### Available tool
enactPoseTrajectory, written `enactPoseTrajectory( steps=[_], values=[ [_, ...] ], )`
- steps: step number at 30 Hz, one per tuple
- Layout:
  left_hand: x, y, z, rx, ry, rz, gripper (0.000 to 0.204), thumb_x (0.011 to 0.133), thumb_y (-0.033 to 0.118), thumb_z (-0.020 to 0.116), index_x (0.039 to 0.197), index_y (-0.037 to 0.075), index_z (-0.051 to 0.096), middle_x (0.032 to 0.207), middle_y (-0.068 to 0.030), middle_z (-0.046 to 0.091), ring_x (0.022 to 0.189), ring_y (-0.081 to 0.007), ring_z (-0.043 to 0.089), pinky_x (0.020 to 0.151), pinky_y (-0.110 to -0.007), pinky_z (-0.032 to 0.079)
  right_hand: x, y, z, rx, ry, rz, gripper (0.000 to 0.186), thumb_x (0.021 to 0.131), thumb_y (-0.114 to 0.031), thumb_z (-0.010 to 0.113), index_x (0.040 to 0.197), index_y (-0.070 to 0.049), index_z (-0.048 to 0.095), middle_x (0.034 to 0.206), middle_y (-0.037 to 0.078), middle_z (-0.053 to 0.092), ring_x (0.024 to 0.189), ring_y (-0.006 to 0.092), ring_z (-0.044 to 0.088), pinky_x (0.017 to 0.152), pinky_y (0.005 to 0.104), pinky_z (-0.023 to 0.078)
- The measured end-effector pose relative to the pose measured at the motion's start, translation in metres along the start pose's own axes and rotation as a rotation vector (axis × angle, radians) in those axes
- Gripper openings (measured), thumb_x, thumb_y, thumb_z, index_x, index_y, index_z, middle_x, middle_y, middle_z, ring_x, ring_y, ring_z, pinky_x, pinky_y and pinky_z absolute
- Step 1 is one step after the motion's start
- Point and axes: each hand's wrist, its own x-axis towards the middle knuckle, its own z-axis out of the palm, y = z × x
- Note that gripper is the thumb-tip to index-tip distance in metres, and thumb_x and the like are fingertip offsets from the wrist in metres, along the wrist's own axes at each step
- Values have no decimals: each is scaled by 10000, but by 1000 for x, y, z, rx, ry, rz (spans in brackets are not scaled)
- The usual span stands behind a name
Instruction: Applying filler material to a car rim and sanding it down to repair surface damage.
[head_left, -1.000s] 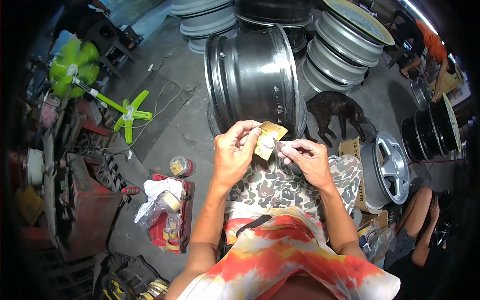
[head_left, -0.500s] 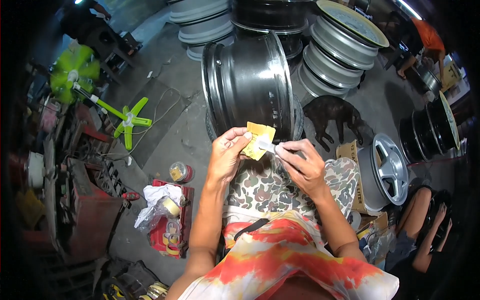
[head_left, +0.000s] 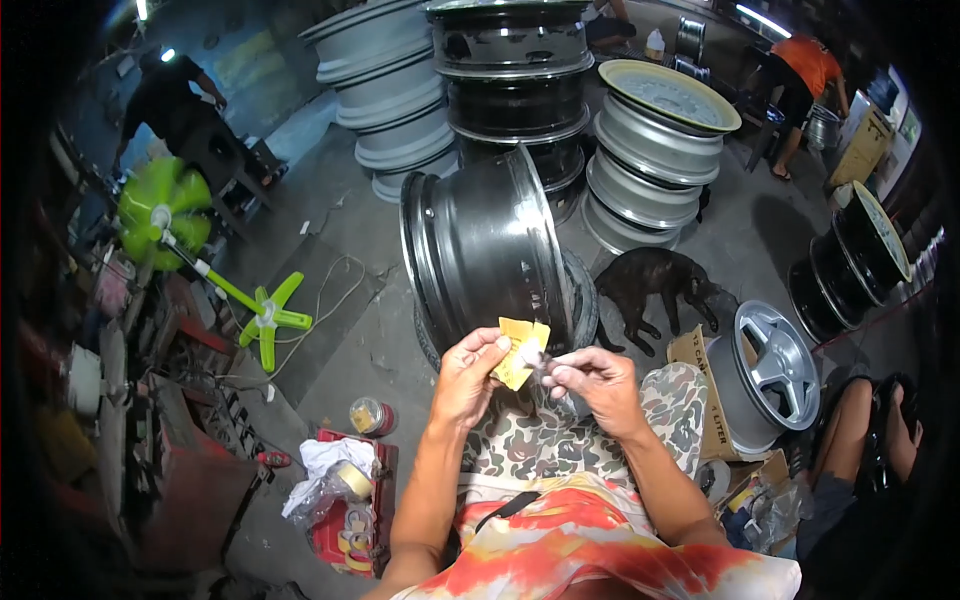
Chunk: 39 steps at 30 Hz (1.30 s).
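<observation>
My left hand (head_left: pixel 468 378) pinches a small folded piece of yellow printed paper (head_left: pixel 516 338) between thumb and fingers. A dab of white paste (head_left: pixel 530 354) shows on the paper. My right hand (head_left: pixel 606 388) is closed around a small flat spreader (head_left: pixel 545 366), its tip at the paste; most of it is hidden by my fingers. Just beyond both hands, a glossy black wheel rim (head_left: pixel 480 250) stands on its tread, resting on a dark tire (head_left: pixel 426 335). Neither hand touches the rim.
Stacked rims (head_left: pixel 515 105) rise behind. A black dog (head_left: pixel 655 285) lies to the right, near a silver spoked wheel (head_left: pixel 775 365). At left are a green fan (head_left: pixel 165 215), a red tool tray (head_left: pixel 383 480) and a lidded jar (head_left: pixel 370 416). Other people are around.
The view has tilted up, so the rim and hands sit lower in the picture. My right hand has turned the spreader, which shows darker and shorter now against the paper.
</observation>
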Motion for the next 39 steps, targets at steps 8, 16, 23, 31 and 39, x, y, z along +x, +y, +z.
enactPoseTrajectory(
  steps=[8,16,23,31,39],
  values=[
    [-3,23,-8,-60,88,93,150,961,41,598,1094,-25,614,1014,-148,706,896,-202,722,782,-300,619,4,22,-20,111,52,-26,64,960,-53,608,964,6,634,1067,132,692,896,126,646,794,277,520],
    [-13,37,35,384,-196,-22,193,947,112,647,1069,-35,673,1204,-201,669,940,-177,692,794,-290,586,35,2,-12,135,103,-35,76,937,-61,655,992,-54,604,889,-29,615,860,48,574,819,218,457],
    [-7,27,43,536,-162,-97,199,933,102,687,1076,-36,680,879,-48,709,752,-69,661,684,-204,542,36,8,-7,130,48,49,94,952,-105,650,996,-23,635,900,13,659,809,48,617,727,207,499],
    [-6,33,44,613,-120,25,170,926,65,689,1062,-35,677,901,-34,695,781,-51,640,680,-193,522,39,12,-1,231,-12,45,122,969,-134,636,1018,-22,643,923,22,672,814,60,634,744,218,520],
    [-3,35,42,655,-147,93,148,934,83,687,1037,-23,675,852,0,672,750,-24,604,638,-185,496,43,5,10,290,23,93,132,971,-159,644,1011,-36,667,937,10,663,835,54,616,756,222,507]
  ],
)
